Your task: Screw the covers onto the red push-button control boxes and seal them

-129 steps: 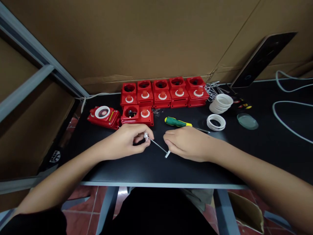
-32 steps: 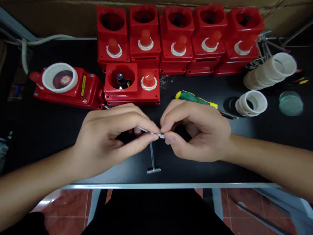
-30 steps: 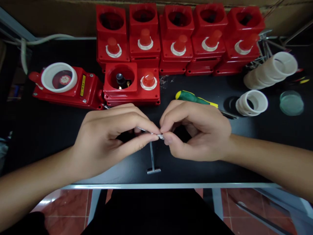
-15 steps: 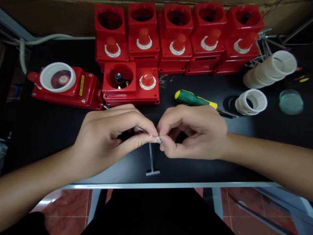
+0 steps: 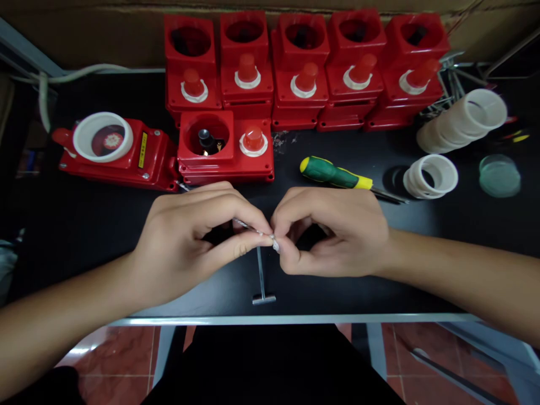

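My left hand (image 5: 198, 242) pinches a thin whitish twisted strand (image 5: 247, 225) between thumb and index finger. My right hand (image 5: 333, 230) pinches at the strand's pale, bunched end (image 5: 275, 244), its fingertips touching those of my left hand. Below the fingertips, a metal T-shaped tool (image 5: 261, 275) lies on the black table, its upper end hidden by my left hand. Just beyond my left hand sits a red box (image 5: 225, 169) with an open round collar and a red lamp. A green and yellow screwdriver (image 5: 333, 173) lies behind my right hand.
Several red boxes (image 5: 301, 107) stand in a row at the back. Another red box (image 5: 158, 163) with a white ring (image 5: 80, 140) lies at left. White threaded rings (image 5: 430, 177), a taller ring stack (image 5: 459, 121) and clear discs (image 5: 500, 176) are at right. The table's metal edge (image 5: 291, 320) runs in front.
The view has shifted slightly. The fingertips of my right hand have moved a little at the strand's end, and more of its pale tip shows. Both pinches remain.
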`<action>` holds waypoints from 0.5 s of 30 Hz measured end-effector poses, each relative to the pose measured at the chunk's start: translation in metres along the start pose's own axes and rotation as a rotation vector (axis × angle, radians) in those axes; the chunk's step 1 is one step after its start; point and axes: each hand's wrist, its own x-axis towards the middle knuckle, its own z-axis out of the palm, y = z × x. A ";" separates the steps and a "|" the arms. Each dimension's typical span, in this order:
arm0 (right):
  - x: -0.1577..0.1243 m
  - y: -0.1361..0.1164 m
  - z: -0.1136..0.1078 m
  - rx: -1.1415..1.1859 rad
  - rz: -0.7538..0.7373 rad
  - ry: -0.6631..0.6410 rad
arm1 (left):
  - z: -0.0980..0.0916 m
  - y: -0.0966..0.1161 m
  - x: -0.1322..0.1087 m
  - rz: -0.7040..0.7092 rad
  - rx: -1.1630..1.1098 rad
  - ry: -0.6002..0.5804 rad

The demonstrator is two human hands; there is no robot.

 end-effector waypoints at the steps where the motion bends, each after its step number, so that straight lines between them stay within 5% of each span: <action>1: 0.000 0.000 0.000 0.002 0.002 0.003 | 0.000 0.000 0.000 0.003 -0.001 -0.001; 11: -0.004 -0.002 0.008 -0.170 -0.010 0.034 | 0.006 -0.001 -0.002 0.078 0.065 -0.040; 15: -0.005 -0.003 0.011 -0.218 -0.017 0.062 | 0.003 0.000 -0.003 0.147 0.231 0.088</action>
